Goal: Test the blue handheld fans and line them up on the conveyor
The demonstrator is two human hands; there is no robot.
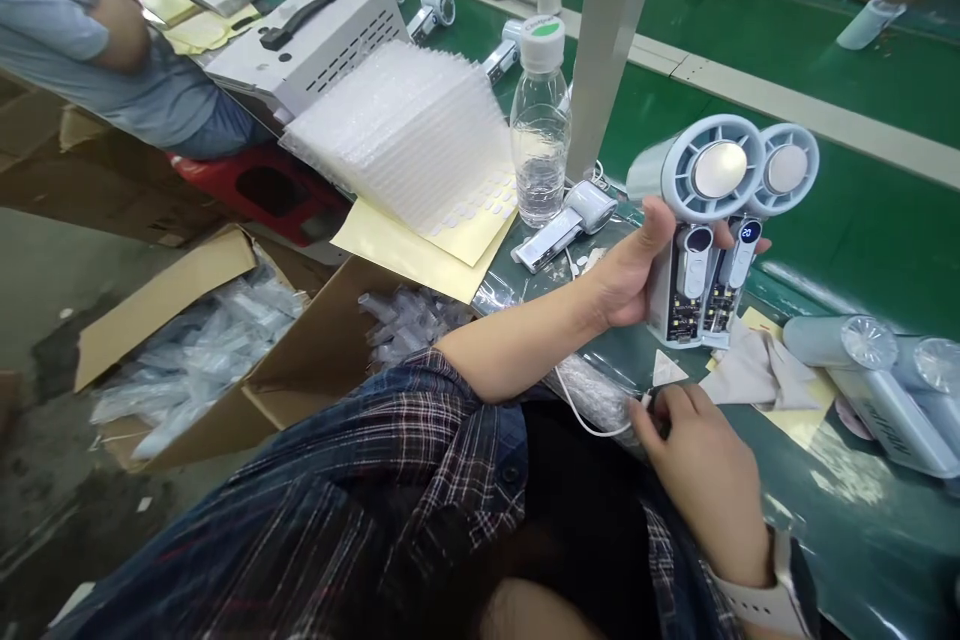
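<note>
My left hand [637,265] is closed around two light-blue handheld fans standing side by side. The nearer fan [694,180] has a dark display, while the farther fan [787,170] shows "20" on its lit display. Both handles have exposed circuit boards. Below them, my right hand [701,450], with a watch on its wrist, pinches the end of a white cable [581,410]; the plug is mostly hidden by the fingers. A small white triangular piece [667,369] and a crumpled whitish cloth [742,365] lie close by on the green bench.
A water bottle [540,130], another fan [566,225] and stacked bubble-wrap sheets [412,130] are left of my hands. More fans [885,390] lie at right. Cardboard boxes [262,380] of clear plastic pieces stand below. A seated person [150,80] is at far left, beside a metal case [307,45].
</note>
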